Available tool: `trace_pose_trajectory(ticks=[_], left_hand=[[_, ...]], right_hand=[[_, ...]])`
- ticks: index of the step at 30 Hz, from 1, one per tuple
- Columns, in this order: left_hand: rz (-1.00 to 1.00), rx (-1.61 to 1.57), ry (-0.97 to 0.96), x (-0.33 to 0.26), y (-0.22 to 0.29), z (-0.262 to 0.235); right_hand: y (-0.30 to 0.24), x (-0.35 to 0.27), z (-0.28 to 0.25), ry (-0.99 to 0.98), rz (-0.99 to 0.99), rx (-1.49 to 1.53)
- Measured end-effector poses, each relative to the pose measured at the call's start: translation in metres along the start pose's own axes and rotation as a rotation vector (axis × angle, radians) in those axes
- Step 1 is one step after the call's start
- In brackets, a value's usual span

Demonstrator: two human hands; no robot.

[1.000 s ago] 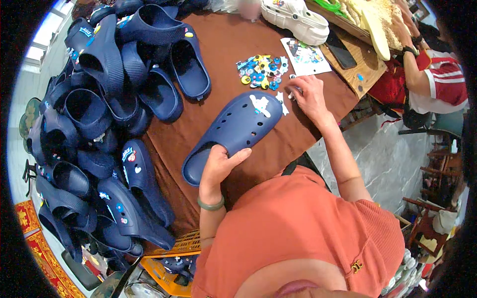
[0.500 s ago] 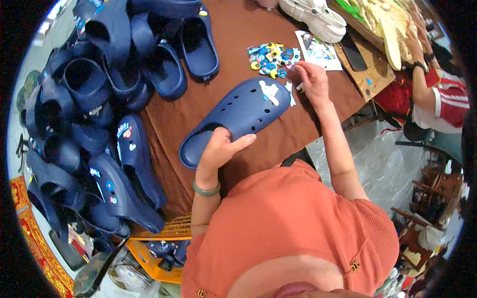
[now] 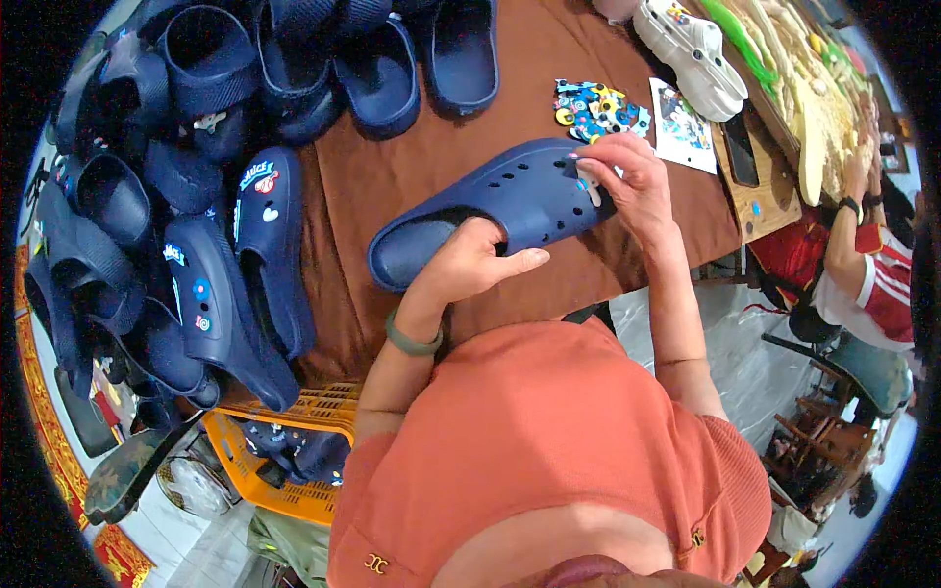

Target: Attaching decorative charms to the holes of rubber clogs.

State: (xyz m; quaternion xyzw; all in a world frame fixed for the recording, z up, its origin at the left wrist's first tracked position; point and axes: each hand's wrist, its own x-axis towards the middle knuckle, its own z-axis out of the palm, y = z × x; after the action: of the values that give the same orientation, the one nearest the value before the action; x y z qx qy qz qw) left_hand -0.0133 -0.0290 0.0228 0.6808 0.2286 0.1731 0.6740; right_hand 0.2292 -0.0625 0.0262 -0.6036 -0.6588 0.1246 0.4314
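Note:
A dark blue clog (image 3: 524,186) with holes lies over the brown cloth, toe to the right. My left hand (image 3: 461,260) reaches into its foot opening, fingers hidden inside and thumb along the outer side, gripping it. Over the toe, my right hand (image 3: 632,176) is closed in a pinch; whatever is between the fingertips is too small to make out. A white charm (image 3: 589,187) on the toe is partly covered by these fingers. Just beyond the toe lies a heap of colourful shoe charms (image 3: 598,110).
Many dark blue clogs (image 3: 113,196) crowd the left side, some bearing charms. A white clog (image 3: 691,59), a printed card (image 3: 683,127) and a phone (image 3: 740,152) lie at the far right. An orange basket (image 3: 294,502) stands lower left. Another person's arm (image 3: 843,225) reaches in at right.
My right hand has come from beside the toe to over it, its fingers now at the white charm. The view has shifted; my left hand still grips the clog.

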Motion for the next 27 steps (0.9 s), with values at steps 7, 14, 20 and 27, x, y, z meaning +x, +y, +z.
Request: trace_pose_trajectory(ticks=[7, 14, 20, 27], left_hand=[[0.105, -0.070, 0.040, -0.002, -0.005, 0.006], [0.103, -0.019, 0.050, 0.001, -0.016, 0.003], [0.061, 0.009, 0.103, 0.003, -0.015, 0.003], [0.089, 0.082, 0.082, 0.002, -0.012, 0.000]], right_hand=[[-0.016, 0.026, 0.027, -0.187, -0.302, -0.172], [-0.021, 0.035, 0.026, -0.335, -0.406, -0.335], [-0.032, 0.038, 0.025, -0.390, -0.491, -0.433], [-0.039, 0.029, 0.033, -0.402, -0.422, -0.496]])
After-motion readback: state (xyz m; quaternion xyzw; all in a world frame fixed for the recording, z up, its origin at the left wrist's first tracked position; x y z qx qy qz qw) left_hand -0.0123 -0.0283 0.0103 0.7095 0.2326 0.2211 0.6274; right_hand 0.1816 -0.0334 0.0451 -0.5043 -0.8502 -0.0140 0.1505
